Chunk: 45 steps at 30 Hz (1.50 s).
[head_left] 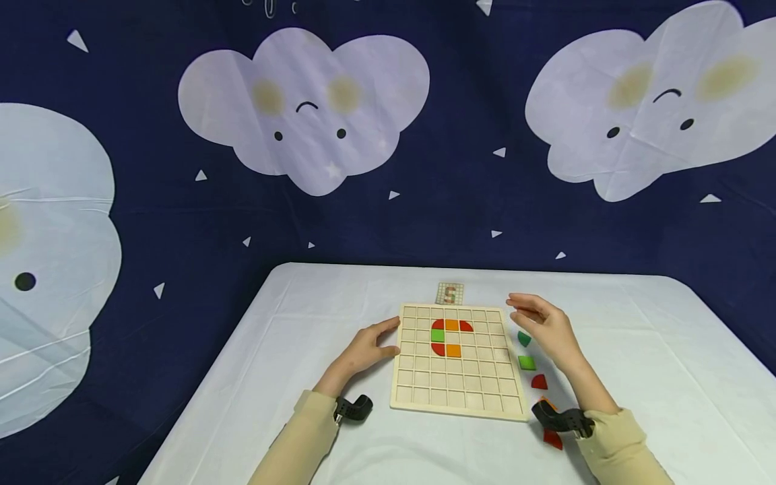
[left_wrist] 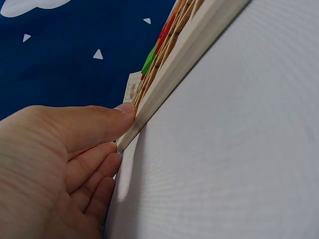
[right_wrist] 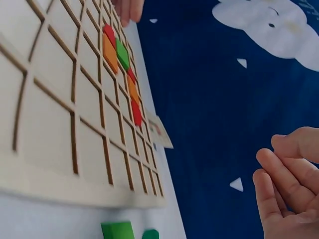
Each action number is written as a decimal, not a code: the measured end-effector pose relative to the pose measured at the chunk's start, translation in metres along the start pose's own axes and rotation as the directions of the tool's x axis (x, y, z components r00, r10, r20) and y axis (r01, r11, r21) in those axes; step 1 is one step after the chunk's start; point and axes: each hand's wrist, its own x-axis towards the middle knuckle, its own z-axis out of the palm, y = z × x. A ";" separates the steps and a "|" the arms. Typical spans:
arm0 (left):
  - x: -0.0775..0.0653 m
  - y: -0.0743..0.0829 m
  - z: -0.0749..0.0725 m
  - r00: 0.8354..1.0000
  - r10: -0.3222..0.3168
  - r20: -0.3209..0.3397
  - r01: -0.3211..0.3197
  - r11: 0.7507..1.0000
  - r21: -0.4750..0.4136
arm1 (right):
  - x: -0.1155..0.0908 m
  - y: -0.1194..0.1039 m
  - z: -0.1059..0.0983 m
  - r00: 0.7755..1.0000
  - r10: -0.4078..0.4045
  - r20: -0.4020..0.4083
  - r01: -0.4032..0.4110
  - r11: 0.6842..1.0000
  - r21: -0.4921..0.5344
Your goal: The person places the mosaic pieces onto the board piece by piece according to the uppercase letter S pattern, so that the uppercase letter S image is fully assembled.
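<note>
A pale wooden grid board [head_left: 457,397] lies on the white table. In it sit colored pieces: a green square [head_left: 437,335], orange squares [head_left: 453,350] and red rounded pieces [head_left: 465,326]. At the board's left edge is my left hand [head_left: 364,347], its thumb and fingers touching the rim. The left wrist view shows the thumb [left_wrist: 107,122] against that rim. My right hand [head_left: 548,333] hovers beyond the board's right edge, fingers loosely bent, with nothing visible between them. Below it lie a dark green rounded piece [head_left: 524,339] and a bright green square [head_left: 527,363].
Behind the board lies a small pattern card [head_left: 450,294] with a grid and a colored figure. Down the right side are red pieces [head_left: 539,382] and an orange one, partly hidden by the black wrist camera [head_left: 560,419]. A dark blue cloud-print curtain [head_left: 364,229] hangs behind the table.
</note>
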 end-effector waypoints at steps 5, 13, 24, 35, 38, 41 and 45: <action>0.000 -0.002 0.000 1.000 0.014 0.000 -0.014 1.000 0.007 | -0.001 0.006 -0.011 0.999 0.019 -0.035 -0.020 1.000 -0.016; 0.001 -0.003 0.000 1.000 0.018 0.004 -0.018 1.000 0.004 | -0.001 0.025 -0.021 0.999 0.027 -0.039 -0.028 0.999 -0.017; 0.001 -0.004 0.001 1.000 0.027 -0.001 -0.027 1.000 -0.010 | -0.006 0.054 -0.017 0.998 0.057 0.017 -0.056 0.996 -0.065; 0.001 -0.002 0.000 1.000 0.025 0.001 -0.025 1.000 -0.003 | -0.010 0.074 -0.011 0.988 0.107 0.107 -0.079 0.967 -0.241; 0.001 -0.001 -0.001 1.000 0.025 -0.002 -0.025 1.000 -0.003 | -0.010 0.076 -0.010 0.989 0.102 0.110 -0.068 0.959 -0.275; 0.001 0.000 -0.001 1.000 0.021 -0.004 -0.021 1.000 -0.005 | -0.010 0.077 -0.009 0.991 0.092 0.099 -0.057 0.950 -0.306; 0.000 -0.001 0.000 1.000 0.016 -0.005 -0.016 1.000 0.000 | -0.010 0.077 -0.008 0.995 0.067 0.069 -0.039 0.937 -0.348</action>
